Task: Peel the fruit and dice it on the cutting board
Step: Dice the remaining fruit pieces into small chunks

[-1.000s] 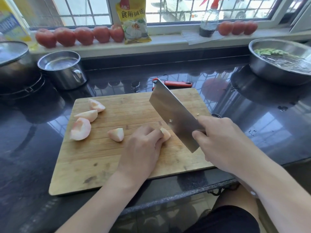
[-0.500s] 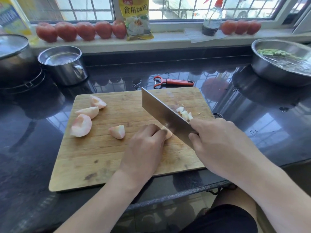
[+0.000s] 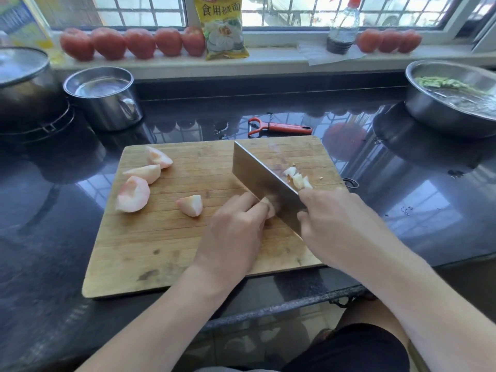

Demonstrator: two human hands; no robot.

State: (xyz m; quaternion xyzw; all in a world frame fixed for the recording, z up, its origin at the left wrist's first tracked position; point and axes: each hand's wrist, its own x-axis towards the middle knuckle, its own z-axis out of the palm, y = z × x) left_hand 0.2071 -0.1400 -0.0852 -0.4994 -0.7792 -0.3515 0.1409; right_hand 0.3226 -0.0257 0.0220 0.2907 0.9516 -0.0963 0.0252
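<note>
A wooden cutting board lies on the dark counter. My left hand holds a small peeled fruit piece down on it with curled fingers. My right hand grips the handle of a steel cleaver, whose edge is down on that piece beside my left fingertips. A few diced bits lie just beyond the blade. Peeled pale pink wedges rest on the board: three at the left and one in the middle.
A red-handled peeler lies behind the board. A steel cup of water and a dark pot stand at back left. A steel basin with greens sits back right. Tomatoes, a yellow bag and a bottle line the sill.
The cleaver came down from a raised tilt onto the held piece, uncovering diced bits beyond the blade. My left hand stayed on the fruit piece.
</note>
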